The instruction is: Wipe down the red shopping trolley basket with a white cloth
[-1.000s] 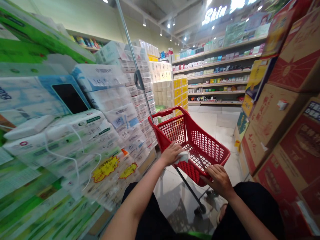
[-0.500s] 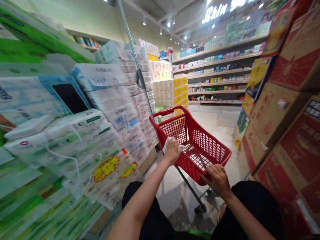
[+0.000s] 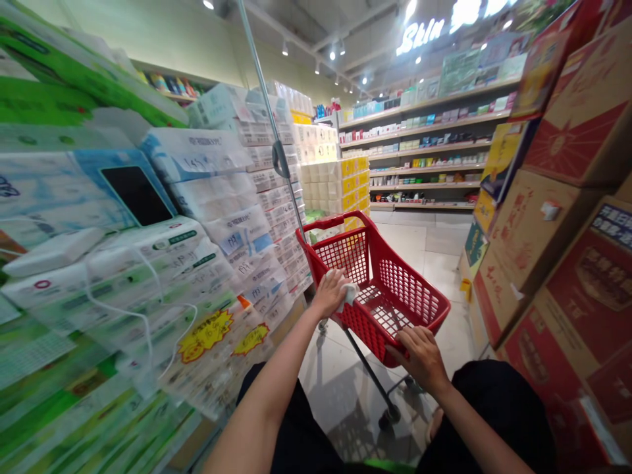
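Note:
A red plastic shopping cart (image 3: 395, 322) stands in front of me, its basket showing bare lattice walls and floor. My left hand (image 3: 330, 292) presses a crumpled white wipe (image 3: 349, 295) against the rim of the basket's near side, fingers curled over it. At the near right corner, my right hand (image 3: 419, 352) is wrapped over the rim, its thumb on the outer wall. A metal pole (image 3: 261, 79) with a grey clip rises from the cart's handle end.
Stacked tissue packs (image 3: 222, 197) line the left, with a phone-like dark-screened device (image 3: 137, 195), a white cable (image 3: 143, 316) and yellow price signs (image 3: 205, 336). Cardboard cartons (image 3: 528, 224) are piled on the right. Product shelves (image 3: 424, 148) stand beyond the tiled floor (image 3: 405, 243).
My left hand and the wipe have shifted slightly left along the basket rim. My right hand keeps its hold on the corner, and the cart sits slightly further left in view.

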Available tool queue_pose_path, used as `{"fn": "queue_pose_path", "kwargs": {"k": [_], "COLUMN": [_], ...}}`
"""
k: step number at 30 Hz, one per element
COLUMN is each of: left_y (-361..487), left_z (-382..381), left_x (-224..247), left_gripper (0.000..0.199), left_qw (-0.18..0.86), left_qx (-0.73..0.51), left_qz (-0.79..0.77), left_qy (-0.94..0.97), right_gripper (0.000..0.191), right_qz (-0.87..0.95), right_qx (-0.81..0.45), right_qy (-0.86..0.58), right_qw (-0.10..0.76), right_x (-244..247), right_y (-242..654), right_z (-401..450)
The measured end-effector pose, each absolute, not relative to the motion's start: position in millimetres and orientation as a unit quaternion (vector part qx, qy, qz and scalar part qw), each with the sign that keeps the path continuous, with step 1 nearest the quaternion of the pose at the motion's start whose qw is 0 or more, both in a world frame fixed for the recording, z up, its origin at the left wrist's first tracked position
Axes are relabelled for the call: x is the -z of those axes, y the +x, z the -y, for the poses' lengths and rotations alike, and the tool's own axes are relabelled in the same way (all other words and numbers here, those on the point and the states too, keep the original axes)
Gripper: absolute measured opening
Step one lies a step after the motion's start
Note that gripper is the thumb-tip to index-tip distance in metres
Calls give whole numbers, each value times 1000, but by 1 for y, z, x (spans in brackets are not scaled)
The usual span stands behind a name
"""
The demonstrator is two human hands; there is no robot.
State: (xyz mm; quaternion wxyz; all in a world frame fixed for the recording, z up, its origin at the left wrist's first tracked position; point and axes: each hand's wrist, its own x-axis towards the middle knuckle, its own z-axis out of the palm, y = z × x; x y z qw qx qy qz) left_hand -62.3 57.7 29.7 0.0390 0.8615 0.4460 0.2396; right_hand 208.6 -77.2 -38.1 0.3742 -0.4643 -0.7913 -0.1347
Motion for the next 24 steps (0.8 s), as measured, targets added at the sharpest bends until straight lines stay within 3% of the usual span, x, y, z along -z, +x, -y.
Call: {"fn": "queue_pose_path", "kwargs": {"k": [4, 8, 15, 18, 24], "left_y": [-36, 13, 55, 48, 11], "left_z": [-52, 16, 124, 102, -15], "left_x": [-9, 20, 56, 54, 16], "left_gripper": [45, 44, 50, 51, 42], "left_qw": [79, 164, 337, 312, 213], "left_qx": [-364, -480, -513, -531, -581], "left_qz": [-516, -497, -429, -418, -449], "left_qy": [772, 703, 663, 667, 644], "right_gripper": [15, 14, 24, 26, 20], "right_qz": [771, 767, 794, 799, 800], "right_qx": [134, 122, 96, 81, 66], "right_qy": [-497, -511, -469, -468, -480], "right_qw": [375, 368, 375, 369, 353], "right_x": [36, 34, 36, 33, 26], "right_y": [188, 174, 181, 183, 177], "right_z": [79, 83, 93, 96, 96]}}
